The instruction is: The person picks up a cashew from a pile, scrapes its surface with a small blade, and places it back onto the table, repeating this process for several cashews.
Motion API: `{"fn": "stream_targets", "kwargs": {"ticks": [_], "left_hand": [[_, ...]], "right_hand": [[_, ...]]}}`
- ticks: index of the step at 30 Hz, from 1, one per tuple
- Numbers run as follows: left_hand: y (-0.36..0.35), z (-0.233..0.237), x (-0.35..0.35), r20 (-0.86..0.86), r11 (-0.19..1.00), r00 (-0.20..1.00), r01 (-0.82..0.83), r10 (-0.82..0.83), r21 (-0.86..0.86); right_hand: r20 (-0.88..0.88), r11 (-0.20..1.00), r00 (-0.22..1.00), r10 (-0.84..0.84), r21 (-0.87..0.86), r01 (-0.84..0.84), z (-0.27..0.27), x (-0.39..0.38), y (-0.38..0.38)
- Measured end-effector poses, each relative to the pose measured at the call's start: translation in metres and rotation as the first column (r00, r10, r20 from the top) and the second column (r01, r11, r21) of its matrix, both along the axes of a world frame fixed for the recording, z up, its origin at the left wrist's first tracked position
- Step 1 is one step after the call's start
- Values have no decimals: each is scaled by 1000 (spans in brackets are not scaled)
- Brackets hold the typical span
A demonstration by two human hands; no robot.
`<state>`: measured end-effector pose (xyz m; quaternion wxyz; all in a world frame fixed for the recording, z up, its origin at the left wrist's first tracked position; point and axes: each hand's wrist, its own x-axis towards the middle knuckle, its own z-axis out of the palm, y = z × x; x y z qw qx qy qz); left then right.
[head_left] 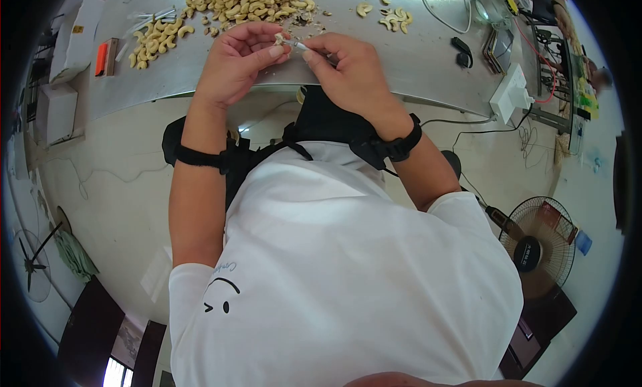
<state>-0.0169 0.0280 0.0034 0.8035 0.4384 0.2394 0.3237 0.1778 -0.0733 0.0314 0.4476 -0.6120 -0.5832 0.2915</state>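
Over the near edge of a metal table (414, 72), my left hand (235, 60) pinches a pale cashew (279, 39) between thumb and fingers. My right hand (351, 71) grips a slim silver tool (298, 45), its tip at the cashew; the exact kind of tool is not clear. Just beyond both hands lies a large heap of cashews (244, 2), with brown skin bits (304, 18) at its right side. A smaller cashew pile (155, 42) sits left of my left hand. Several cashews (396, 19) form a loose group farther right.
Thin silver rods (157, 16) and an orange object (101, 59) lie at the table's left. On the right are a black key-like item (461, 51), a glass jar (491, 9), a white power strip (511, 92) and cables. A fan (535, 246) stands behind on the right.
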Motion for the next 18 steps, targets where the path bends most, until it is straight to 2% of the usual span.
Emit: {"fn": "stream_targets", "kwargs": {"ticks": [11, 18], "left_hand": [[2, -12, 1, -3, 993, 999, -51, 52, 106], [1, -9, 1, -9, 994, 998, -64, 65, 85]], "right_hand": [[-15, 996, 999, 39, -77, -40, 3, 0, -3], [-50, 991, 998, 24, -127, -30, 3, -2, -2]]}}
